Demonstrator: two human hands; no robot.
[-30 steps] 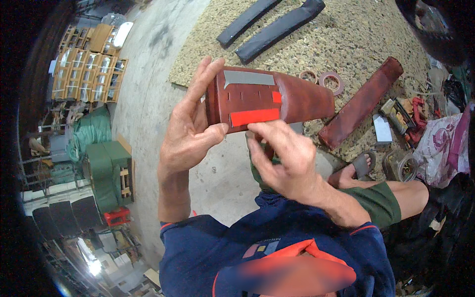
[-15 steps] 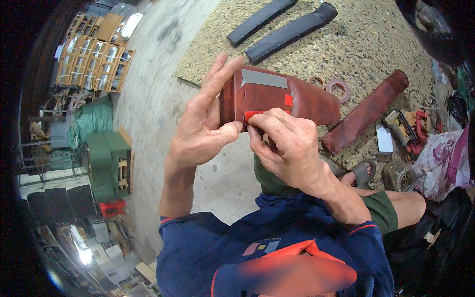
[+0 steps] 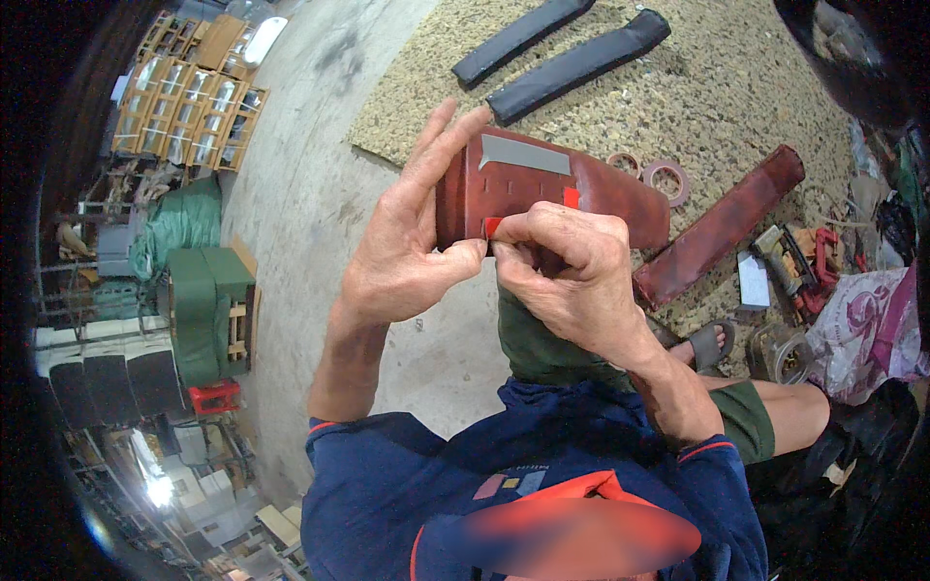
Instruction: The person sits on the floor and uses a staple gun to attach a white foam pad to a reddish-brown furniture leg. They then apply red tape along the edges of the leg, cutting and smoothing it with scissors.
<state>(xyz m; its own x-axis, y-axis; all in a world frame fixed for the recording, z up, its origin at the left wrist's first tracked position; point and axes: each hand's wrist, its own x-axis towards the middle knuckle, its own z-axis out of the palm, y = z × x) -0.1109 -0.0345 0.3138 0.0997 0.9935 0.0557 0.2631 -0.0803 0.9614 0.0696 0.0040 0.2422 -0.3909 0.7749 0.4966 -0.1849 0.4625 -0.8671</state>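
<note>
A long padded piece covered in reddish-brown leather [image 3: 620, 184] lies across in front of me, above my knee. A strip of grey tape [image 3: 526, 157] and a row of staples show on its upper face. My left hand [image 3: 412, 237] is closed around its left end, fingers along the far side and thumb on the near edge. Beside that thumb, my right hand [image 3: 573, 271] pinches a strip of red tape [image 3: 493, 227] at the near edge; the fingers hide most of it. A second bit of red tape [image 3: 572, 198] is stuck farther right on the leather.
Two black padded pieces [image 3: 581, 66] and another reddish-brown one [image 3: 722, 228] lie on a speckled foam mat [image 3: 417, 107]. Tape rolls [image 3: 666, 181], a staple gun [image 3: 777, 254], a clear jar [image 3: 778, 353] and a plastic bag [image 3: 857, 334] sit to the right. Wooden crates and green-covered stacks stand left.
My right fingers have drawn in tighter over the red tape strip, covering more of it. The leather piece and my left hand have shifted slightly right in the picture.
</note>
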